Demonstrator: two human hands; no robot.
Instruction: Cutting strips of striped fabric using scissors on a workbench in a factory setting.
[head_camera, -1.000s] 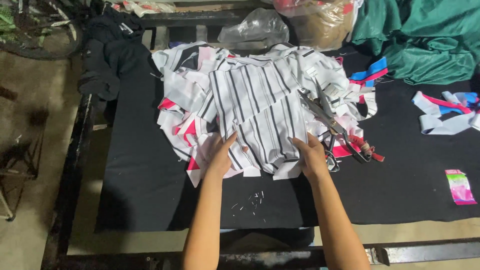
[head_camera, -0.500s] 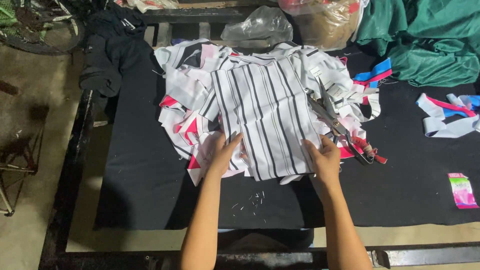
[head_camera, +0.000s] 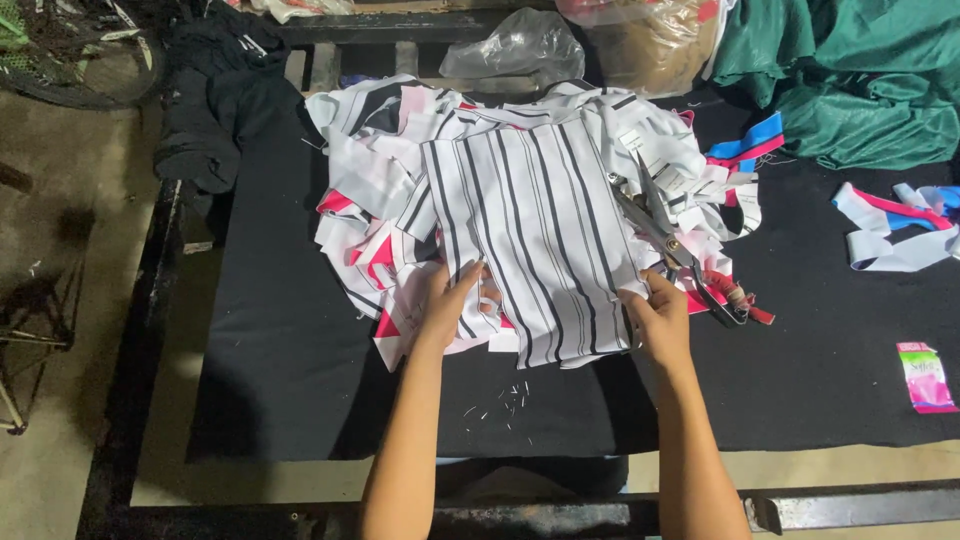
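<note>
We see a white panel of fabric with dark stripes (head_camera: 535, 240) lying flat on top of a heap of white, pink and striped cut pieces (head_camera: 375, 225) on the black-covered table (head_camera: 280, 380). The left hand (head_camera: 448, 305) pinches the panel's lower left edge; the right hand (head_camera: 657, 318) presses on its lower right corner, and whether that grip closes on the cloth we cannot tell. Just beyond the right hand lie scissors (head_camera: 672, 245), their handles partly buried in scraps. Farther right sits a small pink packet (head_camera: 925, 377).
</note>
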